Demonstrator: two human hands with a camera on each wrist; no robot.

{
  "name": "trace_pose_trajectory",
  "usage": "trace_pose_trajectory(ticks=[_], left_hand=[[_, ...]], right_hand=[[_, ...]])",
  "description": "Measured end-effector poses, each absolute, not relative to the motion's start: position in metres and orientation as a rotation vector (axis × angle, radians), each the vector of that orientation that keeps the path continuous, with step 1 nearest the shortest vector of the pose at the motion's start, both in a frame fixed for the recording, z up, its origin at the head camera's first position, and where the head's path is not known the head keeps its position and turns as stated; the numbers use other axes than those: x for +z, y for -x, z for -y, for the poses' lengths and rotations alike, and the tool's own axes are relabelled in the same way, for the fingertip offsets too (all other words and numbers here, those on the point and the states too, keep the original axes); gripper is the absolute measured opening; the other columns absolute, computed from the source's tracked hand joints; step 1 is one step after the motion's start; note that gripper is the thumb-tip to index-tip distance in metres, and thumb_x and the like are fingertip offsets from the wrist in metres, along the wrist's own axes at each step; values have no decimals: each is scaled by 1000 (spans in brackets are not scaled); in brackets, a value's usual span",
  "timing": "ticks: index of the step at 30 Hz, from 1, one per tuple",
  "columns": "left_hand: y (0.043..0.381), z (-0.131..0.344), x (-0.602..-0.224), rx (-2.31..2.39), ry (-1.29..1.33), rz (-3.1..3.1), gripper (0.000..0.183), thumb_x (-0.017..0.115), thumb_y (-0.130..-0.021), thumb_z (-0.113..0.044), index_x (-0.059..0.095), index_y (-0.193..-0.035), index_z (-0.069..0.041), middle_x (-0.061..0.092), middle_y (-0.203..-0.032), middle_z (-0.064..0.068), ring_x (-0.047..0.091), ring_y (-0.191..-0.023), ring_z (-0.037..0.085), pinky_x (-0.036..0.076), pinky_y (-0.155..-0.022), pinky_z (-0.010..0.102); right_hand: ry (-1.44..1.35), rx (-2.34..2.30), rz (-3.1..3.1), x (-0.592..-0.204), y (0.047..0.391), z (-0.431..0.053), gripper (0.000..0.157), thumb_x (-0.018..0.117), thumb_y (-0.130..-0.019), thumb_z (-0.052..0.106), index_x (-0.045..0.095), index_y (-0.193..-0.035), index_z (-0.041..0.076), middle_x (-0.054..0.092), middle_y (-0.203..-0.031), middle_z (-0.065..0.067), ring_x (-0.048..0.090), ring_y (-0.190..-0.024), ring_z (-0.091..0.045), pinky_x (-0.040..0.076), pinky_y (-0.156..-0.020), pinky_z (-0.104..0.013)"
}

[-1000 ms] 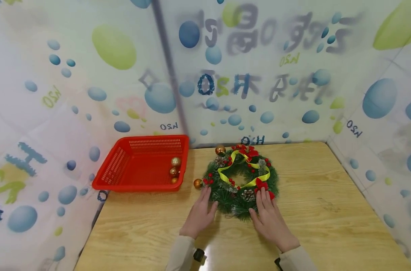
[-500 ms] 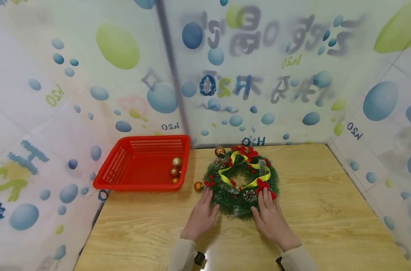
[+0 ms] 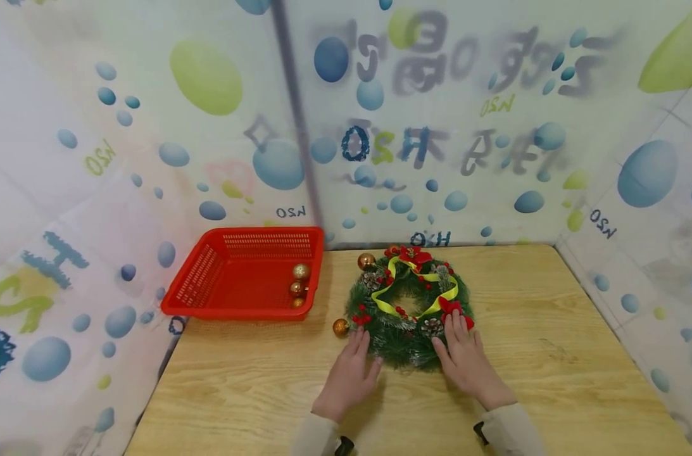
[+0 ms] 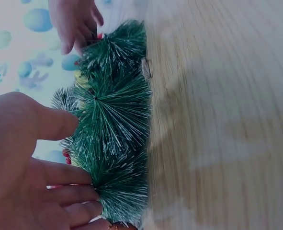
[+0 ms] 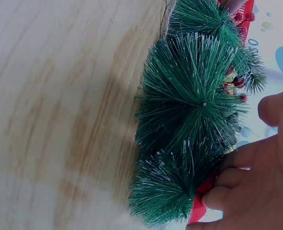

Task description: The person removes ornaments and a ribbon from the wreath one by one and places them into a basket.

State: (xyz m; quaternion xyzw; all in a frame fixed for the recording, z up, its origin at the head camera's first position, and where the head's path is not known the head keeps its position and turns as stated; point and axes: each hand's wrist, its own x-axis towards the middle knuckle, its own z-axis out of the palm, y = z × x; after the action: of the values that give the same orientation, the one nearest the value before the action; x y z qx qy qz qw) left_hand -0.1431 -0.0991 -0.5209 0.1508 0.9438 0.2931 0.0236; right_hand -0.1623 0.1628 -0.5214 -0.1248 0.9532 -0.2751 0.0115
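Note:
A green Christmas wreath (image 3: 399,345) lies flat on the wooden table, dressed with pine cones, red berries and a yellow ribbon (image 3: 383,305). My left hand (image 3: 348,377) touches its front left side, fingers straight and thumb spread. Against the front right side rests my right hand (image 3: 471,367), its fingertips over a red fabric flower (image 3: 451,308). Two ornament balls, a shiny copper one (image 3: 366,261) and an orange one (image 3: 340,327), stick out at the wreath's left edge. Both wrist views show the frosted needles (image 4: 117,115) close to the fingers.
To the left stands a red plastic basket (image 3: 243,313) with several gold and copper balls (image 3: 301,272) along its right side. A wall sheet printed with blue and green bubbles encloses the table (image 3: 551,380) at the back and sides.
Under both hands the wreath has turned slightly counterclockwise: the orange ball has come nearer and the right red flower has gone a little farther back. The head view has shifted slightly.

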Motion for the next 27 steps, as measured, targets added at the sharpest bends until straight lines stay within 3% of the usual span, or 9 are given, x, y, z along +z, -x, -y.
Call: trace_pose_trajectory(ticks=[15,27], left_hand=[[128,84,-515,844,-514,-2943,62,53,-104,-30,40,-149,11,35,-158,29,37,-146,46,37,-118,55],[123,77,-517,797,-557,-2950,59,53,-105,-29,43,-148,10,38,-157,29,40,-145,43,41,-116,52]], right_hand=[[383,-901,-2890,-520,185,-179,74,31,-111,43,16,-155,-14,2,-164,-34,9,-151,-53,5,-114,-80],[427,-923,-2871,-517,198,-189,74,32,-110,45,19,-155,-12,3,-166,-31,11,-151,-53,6,-112,-81]])
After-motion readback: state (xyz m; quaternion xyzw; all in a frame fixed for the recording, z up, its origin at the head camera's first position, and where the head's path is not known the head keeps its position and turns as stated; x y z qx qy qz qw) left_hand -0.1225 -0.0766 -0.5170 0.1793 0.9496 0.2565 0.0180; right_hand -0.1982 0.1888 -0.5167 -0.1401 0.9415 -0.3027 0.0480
